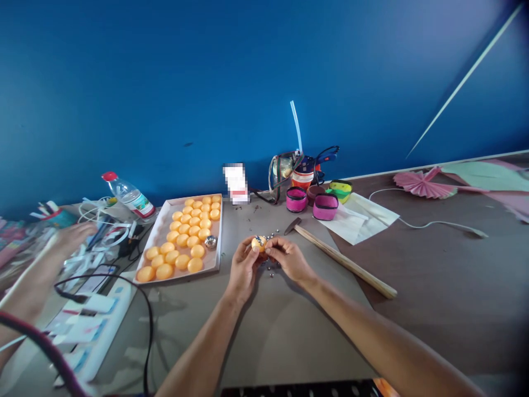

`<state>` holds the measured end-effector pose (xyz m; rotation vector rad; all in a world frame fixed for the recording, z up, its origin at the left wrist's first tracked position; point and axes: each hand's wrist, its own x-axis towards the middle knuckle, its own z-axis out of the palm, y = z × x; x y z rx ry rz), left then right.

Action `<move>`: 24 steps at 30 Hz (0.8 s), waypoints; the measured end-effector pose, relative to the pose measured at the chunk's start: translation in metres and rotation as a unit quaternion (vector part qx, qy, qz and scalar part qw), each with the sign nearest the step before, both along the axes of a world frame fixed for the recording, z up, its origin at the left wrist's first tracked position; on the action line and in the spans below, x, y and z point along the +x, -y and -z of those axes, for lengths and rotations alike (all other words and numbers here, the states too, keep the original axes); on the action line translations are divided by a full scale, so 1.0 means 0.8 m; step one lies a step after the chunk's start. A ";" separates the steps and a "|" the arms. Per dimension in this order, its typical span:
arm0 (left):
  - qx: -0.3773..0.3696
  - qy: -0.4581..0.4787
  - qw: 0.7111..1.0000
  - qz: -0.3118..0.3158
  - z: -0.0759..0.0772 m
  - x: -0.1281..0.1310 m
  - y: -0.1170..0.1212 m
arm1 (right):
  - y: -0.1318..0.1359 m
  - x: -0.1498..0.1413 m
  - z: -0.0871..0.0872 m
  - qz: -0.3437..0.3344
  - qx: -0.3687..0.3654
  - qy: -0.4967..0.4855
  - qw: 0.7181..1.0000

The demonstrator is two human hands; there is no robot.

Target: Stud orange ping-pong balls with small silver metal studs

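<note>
My left hand (243,263) is closed around an orange ball (258,242) that has a row of small shiny silver pieces across its top. My right hand (288,257) is closed in a pinch at the ball's right edge; whatever lies between its fingertips is too small to make out. Loose silver beads (271,274) are scattered on the grey mat under and beyond my hands. To the left, a shallow white tray (164,215) holds many similar orange balls (182,239) and one silver-covered ball (210,241).
A hammer (345,259) lies right of my hands. Behind it are pink wristbands (325,206), white paper (361,220) and a cup of tools (303,177). A bottle (130,197), a power strip (101,342), cables and another person's arm (37,270) occupy the left side.
</note>
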<state>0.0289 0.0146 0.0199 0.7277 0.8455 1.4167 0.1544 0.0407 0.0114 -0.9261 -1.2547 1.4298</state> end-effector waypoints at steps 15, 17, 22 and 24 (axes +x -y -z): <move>0.008 -0.039 0.999 -0.007 0.004 0.001 -0.001 | 0.000 0.001 -0.006 -0.015 -0.033 -0.017 0.999; 0.002 -0.047 0.999 -0.016 0.005 0.001 -0.001 | 0.001 0.002 -0.008 -0.020 -0.040 -0.017 0.999; 0.002 -0.055 0.998 -0.028 0.006 0.002 -0.002 | 0.001 0.002 -0.005 -0.021 -0.046 -0.029 0.998; 0.004 -0.052 0.998 -0.024 0.004 0.003 -0.001 | 0.000 0.002 -0.002 -0.027 -0.043 -0.037 0.998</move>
